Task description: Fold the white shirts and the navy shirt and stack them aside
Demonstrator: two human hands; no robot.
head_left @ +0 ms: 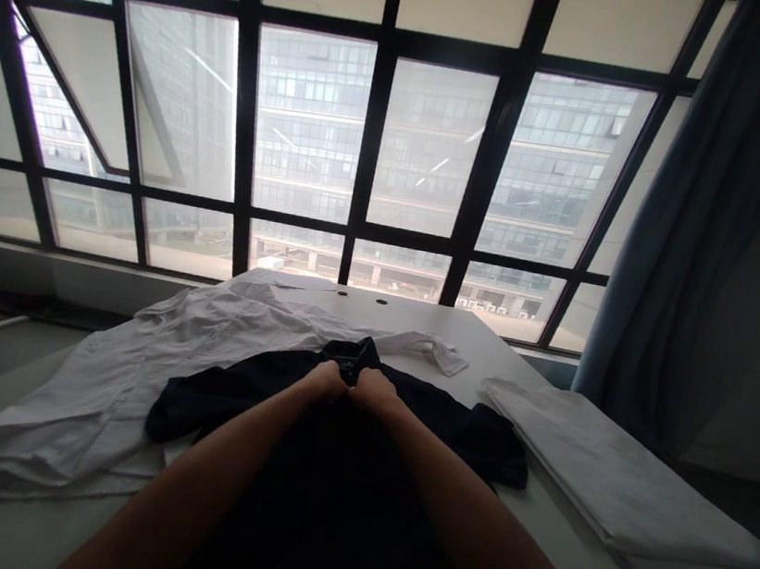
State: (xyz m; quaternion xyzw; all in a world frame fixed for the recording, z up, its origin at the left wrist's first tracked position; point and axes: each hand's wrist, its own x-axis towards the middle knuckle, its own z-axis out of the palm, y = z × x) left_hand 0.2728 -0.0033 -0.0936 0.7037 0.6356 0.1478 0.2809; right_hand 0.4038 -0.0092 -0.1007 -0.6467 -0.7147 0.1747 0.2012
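Pinching the dark collared shirt (232,396)

2 hands (336,383) pinch a dark shirt (466,428).

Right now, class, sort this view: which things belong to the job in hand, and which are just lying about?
In hand: left hand and right hand, gripping the front of a dark short-sleeved shirt.
Lying about: crumpled white shirt, folded white cloth, white table, blue curtain.
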